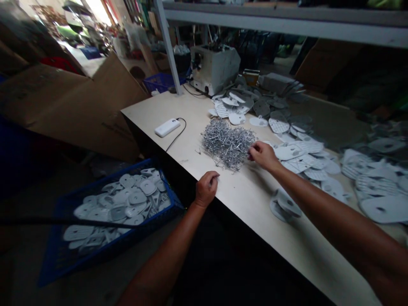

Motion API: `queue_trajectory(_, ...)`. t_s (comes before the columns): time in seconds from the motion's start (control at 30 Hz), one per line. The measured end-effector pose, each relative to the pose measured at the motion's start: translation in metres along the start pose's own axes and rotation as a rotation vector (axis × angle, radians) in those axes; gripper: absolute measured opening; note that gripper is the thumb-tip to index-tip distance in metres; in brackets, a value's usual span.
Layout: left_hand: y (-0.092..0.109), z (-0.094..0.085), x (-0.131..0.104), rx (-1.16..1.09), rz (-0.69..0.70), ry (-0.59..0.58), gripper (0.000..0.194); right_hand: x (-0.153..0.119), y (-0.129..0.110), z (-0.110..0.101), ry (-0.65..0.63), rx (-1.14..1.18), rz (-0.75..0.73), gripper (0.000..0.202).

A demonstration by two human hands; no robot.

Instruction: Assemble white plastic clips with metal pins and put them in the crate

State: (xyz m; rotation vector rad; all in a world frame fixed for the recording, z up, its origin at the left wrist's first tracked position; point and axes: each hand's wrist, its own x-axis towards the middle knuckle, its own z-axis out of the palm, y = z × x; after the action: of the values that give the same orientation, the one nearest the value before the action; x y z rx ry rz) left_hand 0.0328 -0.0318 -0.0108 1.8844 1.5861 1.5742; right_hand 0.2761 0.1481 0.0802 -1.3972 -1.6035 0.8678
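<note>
The person's right hand is at the right edge of a heap of small metal pins, thumb and fingers drawn close together; whether they grip a pin cannot be told. The left hand is at the near edge of the table, fingers loosely curled, its inside hidden. The heap lies ahead of the left hand, just left of the right. Pale grey plates spread right of the right hand. Left of the left hand, below the tabletop, a blue crate holds similar pieces.
</note>
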Motion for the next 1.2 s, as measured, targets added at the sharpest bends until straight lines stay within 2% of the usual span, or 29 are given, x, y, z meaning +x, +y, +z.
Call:
queue_trajectory(0.13, 0.001, 0.0, 0.0, 0.002, -0.002, -0.002, 0.025, -0.004, 0.004, -0.005, 0.05, 0.002, 0.034, 0.012)
queue_trajectory(0.27, 0.0, 0.0, 0.001, 0.007, -0.008, 0.002, 0.025, -0.013, 0.011, -0.006, 0.001, -0.005, 0.055, 0.012)
queue_trajectory(0.4, 0.0, 0.0, 0.001, 0.011, -0.002, -0.005, 0.025, -0.014, 0.016, -0.011, 0.038, 0.007, 0.093, 0.016)
queue_trajectory(0.5, 0.0, 0.0, 0.001, 0.011, -0.003, -0.002, 0.025, -0.015, 0.02, -0.016, -0.006, -0.008, 0.1, 0.016)
queue_trajectory(0.63, 0.0, 0.0, 0.001, 0.008, 0.001, -0.002, 0.025, -0.02, 0.024, -0.018, 0.023, -0.008, 0.133, 0.013)
queue_trajectory(0.77, 0.001, 0.0, 0.001, 0.011, -0.003, -0.005, 0.025, -0.024, 0.028, -0.019, -0.021, -0.005, 0.183, 0.013)
queue_trajectory(0.93, 0.001, -0.001, 0.001, 0.015, -0.005, -0.007, 0.025, -0.034, 0.028, -0.024, 0.034, -0.042, 0.232, 0.022)
queue_trajectory(1.1, 0.0, 0.001, 0.0, 0.018, 0.0, -0.006, 0.025, -0.063, 0.025, -0.014, 0.052, -0.206, 0.186, 0.034)
queue_trajectory(1.2, 0.0, 0.002, 0.0, 0.018, 0.003, 0.004, 0.025, -0.072, 0.02, 0.001, -0.022, -0.272, 0.176, 0.041)
